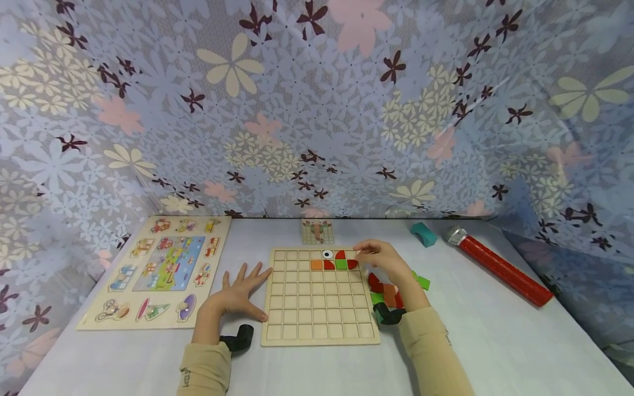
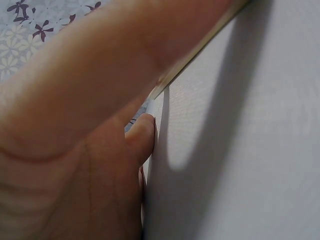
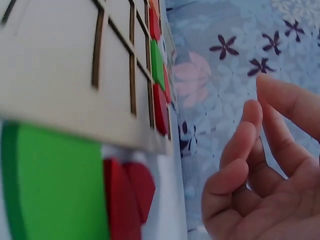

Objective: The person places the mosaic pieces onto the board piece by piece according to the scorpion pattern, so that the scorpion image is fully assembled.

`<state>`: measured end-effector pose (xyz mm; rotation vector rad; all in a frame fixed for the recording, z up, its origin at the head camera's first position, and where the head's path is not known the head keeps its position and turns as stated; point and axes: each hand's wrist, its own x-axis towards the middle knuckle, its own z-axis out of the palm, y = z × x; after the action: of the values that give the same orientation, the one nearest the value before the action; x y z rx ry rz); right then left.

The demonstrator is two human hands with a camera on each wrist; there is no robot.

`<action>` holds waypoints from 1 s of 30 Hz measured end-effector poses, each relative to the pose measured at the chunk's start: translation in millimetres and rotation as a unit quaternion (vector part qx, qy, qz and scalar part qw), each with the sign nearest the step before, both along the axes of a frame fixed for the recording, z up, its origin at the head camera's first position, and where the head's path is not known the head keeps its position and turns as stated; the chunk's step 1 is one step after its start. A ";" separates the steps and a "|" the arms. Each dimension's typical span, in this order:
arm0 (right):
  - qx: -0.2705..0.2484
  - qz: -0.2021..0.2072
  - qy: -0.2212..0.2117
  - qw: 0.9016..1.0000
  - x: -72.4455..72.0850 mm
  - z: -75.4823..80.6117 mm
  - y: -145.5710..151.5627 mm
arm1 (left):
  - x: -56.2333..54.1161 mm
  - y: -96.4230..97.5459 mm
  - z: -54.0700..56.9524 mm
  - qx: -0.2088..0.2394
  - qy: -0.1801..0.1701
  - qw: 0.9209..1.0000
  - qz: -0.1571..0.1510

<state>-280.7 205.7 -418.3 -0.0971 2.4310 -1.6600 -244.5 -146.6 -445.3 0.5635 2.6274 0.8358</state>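
Fabric printed with flowers [image 1: 297,110] backs the white tabletop [image 1: 520,352] I watch from afar. At left lies a vehicle puzzle board [image 1: 89,323]; centred is the wooden grid board [image 1: 318,316]. Off right rests a red microphone [image 1: 500,269]. I see the left hand [image 1: 238,297] spread open, touching the grid board's left edge; the right hand [image 1: 382,261] hovers at the far right corner, fingers loosely bent and free. Behind the board lies a picture card [image 1: 318,231]. An eye tile [image 1: 327,254], orange tile [image 1: 316,265], green tile [image 1: 341,264] and red tiles [image 1: 352,264] occupy its two far rows.
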 end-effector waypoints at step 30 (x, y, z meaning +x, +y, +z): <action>0.073 0.036 -0.060 0.995 -2.5 -22.9 29.7 | -1.5 0.2 -2.4 0.003 -0.002 1.000 0.004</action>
<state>-283.2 235.4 -441.3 -0.0615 2.4190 -1.4103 -246.0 -146.4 -447.7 0.5530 2.6258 0.8457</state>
